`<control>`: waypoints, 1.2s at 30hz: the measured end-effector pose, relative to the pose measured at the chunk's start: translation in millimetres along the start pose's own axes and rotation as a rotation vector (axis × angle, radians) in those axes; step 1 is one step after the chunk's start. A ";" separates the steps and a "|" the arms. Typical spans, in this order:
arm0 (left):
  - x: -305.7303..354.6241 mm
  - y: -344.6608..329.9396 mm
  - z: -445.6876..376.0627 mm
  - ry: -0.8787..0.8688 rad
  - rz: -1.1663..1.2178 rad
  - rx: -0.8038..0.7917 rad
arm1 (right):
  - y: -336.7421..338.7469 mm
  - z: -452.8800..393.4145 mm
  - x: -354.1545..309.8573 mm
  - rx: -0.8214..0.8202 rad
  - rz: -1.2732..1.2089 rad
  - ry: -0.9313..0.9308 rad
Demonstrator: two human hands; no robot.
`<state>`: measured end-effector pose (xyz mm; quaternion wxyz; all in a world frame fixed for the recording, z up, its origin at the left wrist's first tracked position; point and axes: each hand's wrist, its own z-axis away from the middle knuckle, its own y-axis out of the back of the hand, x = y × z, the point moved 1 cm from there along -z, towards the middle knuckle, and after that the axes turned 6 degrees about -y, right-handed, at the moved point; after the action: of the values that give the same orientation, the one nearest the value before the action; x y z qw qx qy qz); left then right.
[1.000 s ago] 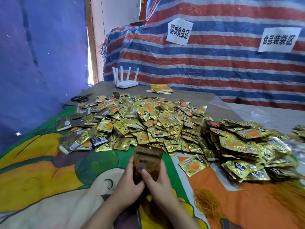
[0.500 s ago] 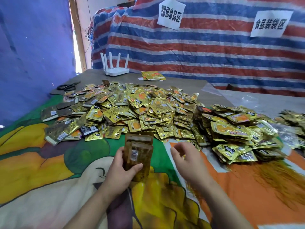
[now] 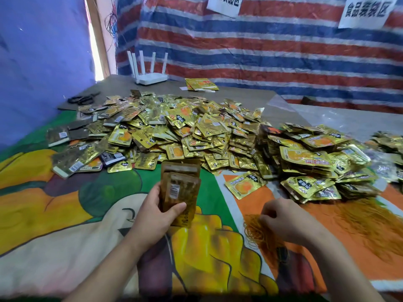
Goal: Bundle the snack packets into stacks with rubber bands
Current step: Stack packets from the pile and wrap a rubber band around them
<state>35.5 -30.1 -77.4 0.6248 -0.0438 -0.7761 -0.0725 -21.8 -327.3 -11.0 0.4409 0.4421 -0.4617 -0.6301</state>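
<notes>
My left hand (image 3: 157, 211) grips an upright stack of golden snack packets (image 3: 181, 188), barcode side toward me, thumb across its lower front. My right hand (image 3: 281, 219) is down on a loose pile of thin orange rubber bands (image 3: 255, 232) on the cloth, fingers curled into the bands as if pinching some. A large heap of loose gold packets (image 3: 185, 129) covers the table beyond my hands. A second heap of packets (image 3: 316, 158) lies to the right. One single packet (image 3: 244, 185) lies face up between the heaps and my right hand.
A colourful printed cloth (image 3: 65, 203) covers the table. A bigger spread of rubber bands (image 3: 366, 221) lies at the right. Black scissors (image 3: 81, 98), a white router (image 3: 150, 78) and a small packet stack (image 3: 201, 83) sit at the far end. Striped tarp forms the back wall.
My right hand let go of the stack, moved right and came down onto the rubber band pile. My left hand now holds the stack alone. The view tilted down slightly.
</notes>
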 end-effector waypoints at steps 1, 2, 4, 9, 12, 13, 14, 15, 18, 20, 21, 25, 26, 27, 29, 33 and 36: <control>0.0 0.2 -0.1 -0.002 -0.005 -0.001 | 0.6 0.9 0.0 0.013 -0.007 -0.001; 0.0 0.2 -0.2 -0.004 -0.009 -0.001 | 1.6 1.7 0.5 0.015 -0.016 -0.007; -0.2 0.7 -0.2 -0.005 -0.014 0.000 | 2.3 2.7 2.9 -0.020 -0.022 -0.011; 0.3 -0.1 -1.0 -0.004 -0.008 -0.008 | -0.1 6.0 5.1 -0.015 -0.073 0.025; -1.0 0.6 -0.7 -0.001 -0.002 -0.005 | 6.0 7.4 9.1 0.067 -0.220 0.012; -1.7 0.9 -0.7 -0.001 0.001 -0.005 | 8.9 8.1 10.4 0.094 -0.278 0.004; -2.3 1.2 -0.7 0.000 0.003 -0.005 | 11.5 9.2 11.3 0.118 -0.347 -0.012; -2.6 1.2 -1.1 0.001 0.005 -0.007 | 13.8 10.2 12.1 0.132 -0.425 -0.032; -2.4 0.5 -1.6 0.002 0.012 -0.009 | 16.9 12.9 13.0 0.119 -0.607 -0.088; -2.1 0.3 -1.3 0.004 0.016 -0.008 | 15.0 14.2 13.3 0.095 -0.665 -0.122; -2.2 0.3 -1.2 0.004 0.017 -0.007 | 13.4 14.2 13.4 0.087 -0.675 -0.135; -4.0 1.2 -1.4 0.011 0.018 -0.001 | 6.0 14.2 12.7 0.070 -0.663 -0.141; -4.0 1.2 -1.3 0.013 0.019 0.000 | 4.3 13.7 13.4 0.065 -0.680 -0.144; -3.6 0.9 -1.3 0.015 0.020 0.000 | 2.6 12.8 14.6 0.051 -0.705 -0.150; -2.7 0.4 -1.3 0.018 0.021 0.001 | -0.4 12.0 16.8 -0.001 -0.756 -0.163; -2.2 0.5 -1.4 0.008 0.018 -0.003 | -5.4 10.7 19.6 -0.037 -0.777 -0.170; -1.8 0.4 -1.0 0.011 0.020 -0.004 | -6.9 10.5 19.9 0.013 -0.776 -0.158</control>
<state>36.9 -29.8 -78.9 0.6296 -0.0523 -0.7722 -0.0678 -37.4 -343.2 -18.8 0.1304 0.5366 -0.2970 -0.7790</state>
